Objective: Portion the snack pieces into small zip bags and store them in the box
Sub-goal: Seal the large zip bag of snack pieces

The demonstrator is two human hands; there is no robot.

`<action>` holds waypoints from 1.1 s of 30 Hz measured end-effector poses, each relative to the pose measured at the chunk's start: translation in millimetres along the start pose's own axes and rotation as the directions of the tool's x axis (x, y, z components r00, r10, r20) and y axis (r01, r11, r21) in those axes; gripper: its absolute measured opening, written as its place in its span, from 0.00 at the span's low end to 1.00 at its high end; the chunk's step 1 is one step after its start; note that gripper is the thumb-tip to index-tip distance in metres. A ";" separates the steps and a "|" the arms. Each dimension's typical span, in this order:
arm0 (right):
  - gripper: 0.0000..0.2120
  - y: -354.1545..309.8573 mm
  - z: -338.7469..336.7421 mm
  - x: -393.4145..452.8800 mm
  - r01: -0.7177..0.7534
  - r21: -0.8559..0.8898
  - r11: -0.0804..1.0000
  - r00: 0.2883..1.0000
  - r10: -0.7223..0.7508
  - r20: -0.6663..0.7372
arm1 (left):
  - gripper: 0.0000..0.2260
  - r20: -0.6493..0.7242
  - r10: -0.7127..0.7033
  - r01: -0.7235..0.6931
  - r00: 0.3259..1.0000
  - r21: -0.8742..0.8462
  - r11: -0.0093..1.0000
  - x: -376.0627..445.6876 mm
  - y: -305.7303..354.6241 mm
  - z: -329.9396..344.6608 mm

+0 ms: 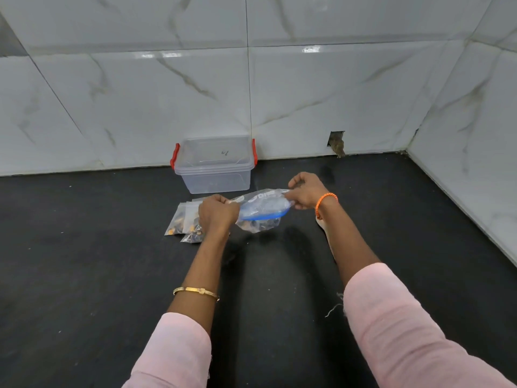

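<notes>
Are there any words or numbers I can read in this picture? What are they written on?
Nothing reads clearly.
White printing on the big zip bag held between the left hand and the right hand: too blurred and crumpled to read.
A small dark scribble on the lid of the clear box: too small to read.
Small zip bags: no print that shows.

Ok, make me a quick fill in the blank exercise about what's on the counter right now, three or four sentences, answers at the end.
1. Both hands, left hand and right hand, hold the large zip bag, whose seal strip is ____ in colour.
2. The clear box by the wall has ____ latches on its sides.
3. The lid of the box is ____.
4. The small filled bags lie on the ____ counter.

Missing words: blue; red; on; black
</notes>
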State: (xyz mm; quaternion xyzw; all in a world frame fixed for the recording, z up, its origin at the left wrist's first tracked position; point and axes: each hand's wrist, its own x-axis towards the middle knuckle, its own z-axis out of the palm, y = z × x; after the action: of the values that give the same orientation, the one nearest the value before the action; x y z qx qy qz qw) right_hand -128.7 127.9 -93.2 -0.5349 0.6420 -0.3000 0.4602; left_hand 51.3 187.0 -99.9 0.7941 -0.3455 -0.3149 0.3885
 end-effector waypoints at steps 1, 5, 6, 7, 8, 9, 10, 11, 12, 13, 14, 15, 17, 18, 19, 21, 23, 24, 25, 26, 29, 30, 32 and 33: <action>0.10 0.9 4.5 -1.9 0.030 -0.039 0.999 0.996 -0.034 -0.079 | 0.05 -0.017 0.041 -0.040 0.999 0.064 0.997 -2.4 2.6 0.0; 0.05 -3.0 6.8 -8.4 0.032 -0.047 0.998 0.993 -0.038 -0.111 | 0.12 0.140 -0.041 0.034 0.989 0.047 0.998 -2.3 14.7 -0.9; 0.03 -5.8 3.8 -10.7 -0.015 0.008 1.000 0.999 0.016 -0.049 | 0.12 0.195 -0.096 0.100 0.976 -0.012 0.995 -2.5 18.8 -4.9; 0.02 -9.4 0.5 -14.2 -0.082 0.094 0.992 0.997 0.080 0.023 | 0.11 0.257 -0.153 0.176 0.954 -0.070 0.982 -2.2 21.8 -8.3; 0.04 -11.9 -3.3 -17.8 -0.157 0.187 0.970 0.985 0.140 0.102 | 0.11 0.318 -0.195 0.238 0.928 -0.101 0.966 -3.1 23.7 -10.4; 0.05 -14.3 -7.2 -21.3 -0.226 0.250 0.942 0.965 0.181 0.188 | 0.11 0.356 -0.213 0.267 0.910 -0.109 0.958 -4.5 24.6 -11.0; 0.05 -15.6 -10.1 -23.9 -0.277 0.266 0.923 0.943 0.207 0.261 | 0.12 0.366 -0.215 0.271 0.905 -0.108 0.957 -6.2 24.4 -11.4; 0.06 -16.1 -12.8 -25.4 -0.312 0.253 0.916 0.922 0.228 0.312 | 0.13 0.352 -0.203 0.254 0.914 -0.105 0.961 -6.5 23.4 -9.9; 0.07 -16.3 -14.4 -26.0 -0.333 0.227 0.915 0.906 0.245 0.345 | 0.15 0.322 -0.181 0.221 0.929 -0.091 0.971 -7.2 22.2 -8.0; 0.07 -15.5 -15.0 -25.2 -0.346 0.195 0.918 0.897 0.262 0.356 | 0.16 0.281 -0.146 0.167 0.949 -0.052 0.985 -7.0 20.3 -5.0; 0.07 -15.1 -14.3 -24.0 -0.352 0.162 0.922 0.894 0.279 0.350 | 0.16 0.237 -0.100 0.096 0.967 0.027 0.995 -7.0 19.0 -3.0; 0.06 -14.9 -12.9 -22.6 -0.355 0.130 0.926 0.893 0.294 0.340 | 0.15 0.196 -0.045 0.022 0.980 0.122 0.992 -6.4 18.3 -0.4; 0.04 -16.7 -8.0 -22.0 -0.365 0.095 0.926 0.882 0.311 0.353 | 0.14 0.146 0.066 -0.102 0.987 0.257 0.961 -10.4 19.2 3.4; 0.04 -17.8 -5.0 -22.5 -0.367 0.086 0.926 0.876 0.313 0.366 | 0.14 0.128 0.098 -0.131 0.987 0.285 0.949 -12.9 19.5 5.1; 0.04 -17.6 -2.1 -22.2 -0.366 0.074 0.928 0.874 0.315 0.371 | 0.15 0.116 0.119 -0.148 0.986 0.294 0.944 -14.5 19.7 6.7; 0.04 -16.6 3.3 -22.1 -0.365 0.041 0.930 0.873 0.326 0.363 | 0.16 0.115 0.132 -0.160 0.985 0.287 0.945 -16.4 20.7 7.3; 0.04 -13.1 7.5 -21.9 -0.357 0.006 0.934 0.881 0.335 0.335 | 0.18 0.170 0.078 -0.114 0.982 0.215 0.970 -13.1 21.6 6.8; 0.04 -11.1 8.5 -22.8 -0.351 0.000 0.936 0.888 0.333 0.317 | 0.16 0.215 0.030 -0.060 0.976 0.135 0.989 -10.2 21.1 5.5; 0.04 -10.3 8.8 -23.5 -0.347 0.004 0.938 0.895 0.330 0.302 | 0.13 0.277 -0.019 0.010 0.961 0.033 0.999 -8.5 21.6 3.0; 0.04 -9.4 8.2 -24.8 -0.354 0.018 0.935 0.895 0.333 0.295 | 0.09 0.360 -0.064 0.095 0.931 -0.068 0.993 -9.6 22.4 -1.2; 0.06 -8.2 4.2 -29.0 -0.409 0.089 0.908 0.874 0.361 0.325 | 0.04 0.616 -0.073 0.333 0.784 -0.319 0.888 -14.5 22.8 -17.9; 0.06 -8.3 3.2 -30.1 -0.420 0.111 0.901 0.869 0.363 0.337 | 0.05 0.661 -0.056 0.394 0.748 -0.374 0.840 -13.8 20.8 -21.7; 0.09 -8.5 2.4 -31.1 -0.433 0.141 0.890 0.864 0.365 0.348 | 0.04 0.695 -0.066 0.461 0.716 -0.400 0.792 -12.9 18.4 -26.0; 0.11 -8.6 2.9 -31.5 -0.440 0.158 0.884 0.860 0.364 0.358 | 0.04 0.699 -0.086 0.483 0.710 -0.394 0.782 -12.7 17.2 -26.3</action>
State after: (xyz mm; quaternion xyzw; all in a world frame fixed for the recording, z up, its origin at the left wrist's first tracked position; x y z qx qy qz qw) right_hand -122.5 156.5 -78.3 -0.3712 0.6171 -0.1802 0.6700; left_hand 59.1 199.7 -69.5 0.5333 -0.2183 -0.7129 0.3997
